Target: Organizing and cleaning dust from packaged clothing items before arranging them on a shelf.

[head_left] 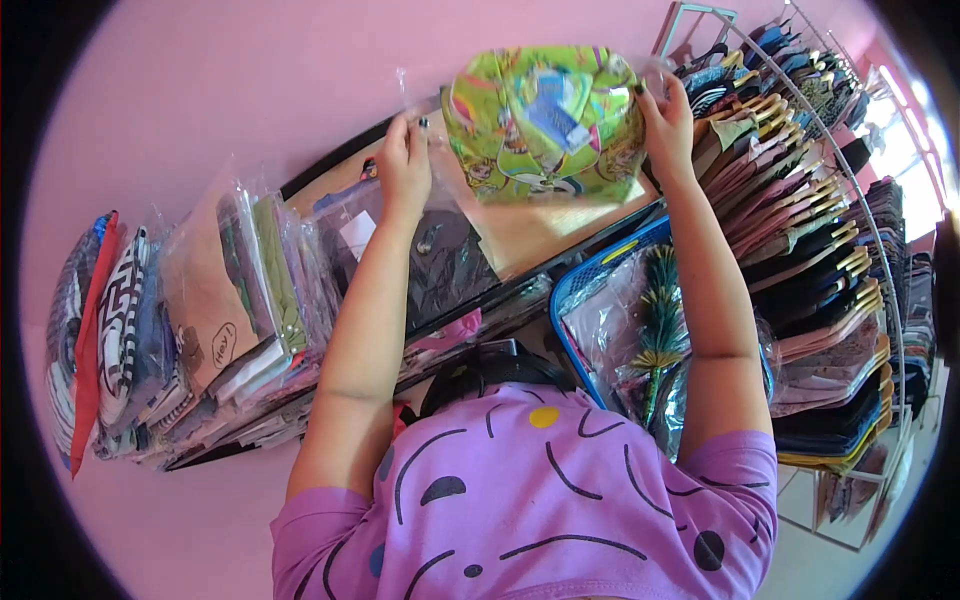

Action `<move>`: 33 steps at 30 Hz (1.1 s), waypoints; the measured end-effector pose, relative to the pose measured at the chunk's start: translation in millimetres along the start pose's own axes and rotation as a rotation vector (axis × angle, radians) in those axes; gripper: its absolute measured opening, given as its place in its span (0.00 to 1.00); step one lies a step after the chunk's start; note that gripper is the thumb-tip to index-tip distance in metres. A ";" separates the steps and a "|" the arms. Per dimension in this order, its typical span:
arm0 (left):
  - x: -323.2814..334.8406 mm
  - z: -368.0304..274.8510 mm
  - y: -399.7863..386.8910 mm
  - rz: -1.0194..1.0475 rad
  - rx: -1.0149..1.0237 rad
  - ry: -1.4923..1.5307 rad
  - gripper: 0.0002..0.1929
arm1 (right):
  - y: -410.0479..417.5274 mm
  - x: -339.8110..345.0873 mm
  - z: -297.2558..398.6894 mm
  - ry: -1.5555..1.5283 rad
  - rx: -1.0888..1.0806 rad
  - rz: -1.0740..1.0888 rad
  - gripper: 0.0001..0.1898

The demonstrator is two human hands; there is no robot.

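A bright green printed fabric item (555,172) in clear plastic, with a blue tag (559,124) on its front, is held up over the wooden tabletop (540,236). Its outline is a little blurred. My right hand (667,124) grips the right edge, thumb in front. At the other side my left hand (405,161) pinches the clear plastic (403,86) left of the green fabric. Below my left hand lies a dark garment in plastic (450,259), bearing a white tag (358,229).
Stacked packaged clothes (277,262) fill the left end. By my right forearm sits a blue plastic basket (559,315) holding clear packaging and a green tinsel-like duster (661,300). On the right, a metal rack (885,262) carries many hung garments (795,247). A pink wall (247,82) rises behind.
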State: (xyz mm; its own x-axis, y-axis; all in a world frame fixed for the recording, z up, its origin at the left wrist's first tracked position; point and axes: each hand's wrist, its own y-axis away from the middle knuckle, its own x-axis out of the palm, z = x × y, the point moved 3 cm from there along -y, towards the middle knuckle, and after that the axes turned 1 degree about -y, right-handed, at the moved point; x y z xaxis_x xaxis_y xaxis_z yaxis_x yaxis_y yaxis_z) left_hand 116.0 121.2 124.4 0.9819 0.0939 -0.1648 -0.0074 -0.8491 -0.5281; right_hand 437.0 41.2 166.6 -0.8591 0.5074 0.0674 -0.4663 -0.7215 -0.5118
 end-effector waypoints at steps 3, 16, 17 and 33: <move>20.3 -15.5 -32.0 -0.068 -0.036 -0.275 0.15 | -35.5 -0.9 -19.5 0.360 -0.014 -0.121 0.20; 102.1 67.7 -4.8 0.346 0.214 -1.039 0.24 | 15.3 57.3 -122.7 1.317 0.008 0.191 0.28; 114.3 59.2 0.6 0.397 0.231 -1.037 0.25 | 20.5 65.0 -116.3 1.280 -0.252 0.203 0.28; 123.3 91.9 29.1 0.534 -0.051 -0.983 0.32 | 45.2 72.6 -147.7 1.298 0.085 0.479 0.31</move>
State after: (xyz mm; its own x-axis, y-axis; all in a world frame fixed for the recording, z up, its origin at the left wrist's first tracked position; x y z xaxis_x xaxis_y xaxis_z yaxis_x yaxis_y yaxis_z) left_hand 219.4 155.8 12.2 0.2778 0.0617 -0.9587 -0.3535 -0.9214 -0.1617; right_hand 384.8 115.0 21.9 -0.1502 0.2410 -0.9588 -0.2360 -0.9505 -0.2020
